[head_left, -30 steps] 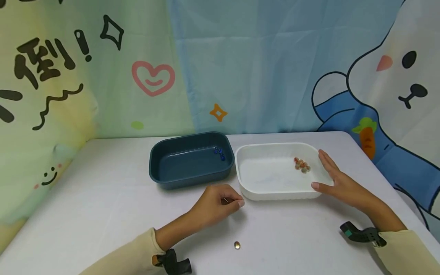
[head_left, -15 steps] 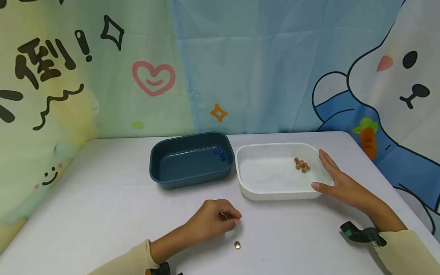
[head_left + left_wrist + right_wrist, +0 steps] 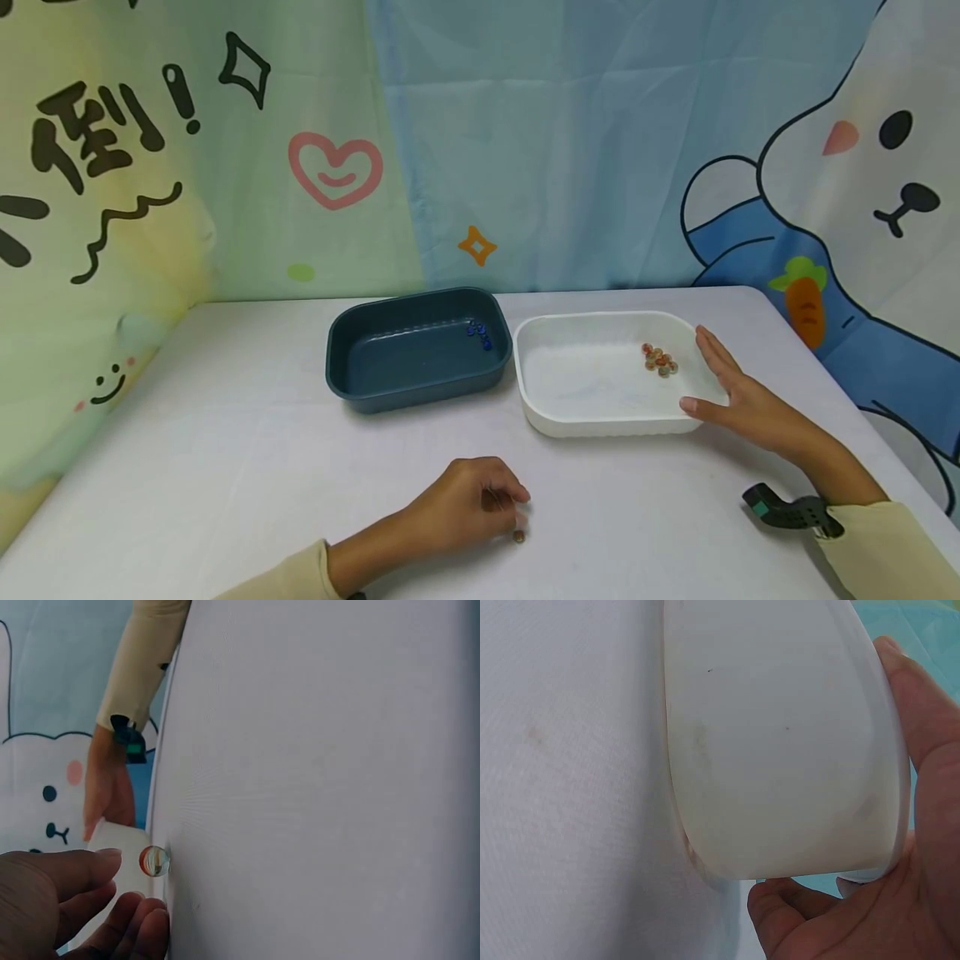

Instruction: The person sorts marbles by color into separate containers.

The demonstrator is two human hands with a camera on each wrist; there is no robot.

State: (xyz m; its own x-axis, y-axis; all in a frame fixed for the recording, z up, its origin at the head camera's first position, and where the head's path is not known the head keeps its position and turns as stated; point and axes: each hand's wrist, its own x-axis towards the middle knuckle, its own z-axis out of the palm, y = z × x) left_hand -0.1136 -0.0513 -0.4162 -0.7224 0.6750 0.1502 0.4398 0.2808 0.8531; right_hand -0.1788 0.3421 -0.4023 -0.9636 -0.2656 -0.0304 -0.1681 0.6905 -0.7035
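Note:
A glass marble (image 3: 519,536) lies on the table at the thumb tip of my left hand (image 3: 468,510). In the left wrist view the marble (image 3: 154,861) shows coloured swirls, just beyond the parted thumb and loosely bent fingers; nothing is between them. My right hand (image 3: 750,408) holds the right end of the white tray (image 3: 600,425), thumb on the front rim and fingers along the end wall. The right wrist view shows that hand (image 3: 922,825) around the tray's corner. Inside this tray, several orange-brown marbles (image 3: 660,361) sit towards the right.
Left of the white tray stands a dark blue tray (image 3: 412,392), with several small blue pieces (image 3: 480,333) near its right end. Both trays rest on the white-covered table (image 3: 225,433). A printed cloth (image 3: 570,167) hangs behind the table's far edge.
My left hand has moved down and towards me from near the white tray's front corner to the marble. My right hand and both trays have stayed put.

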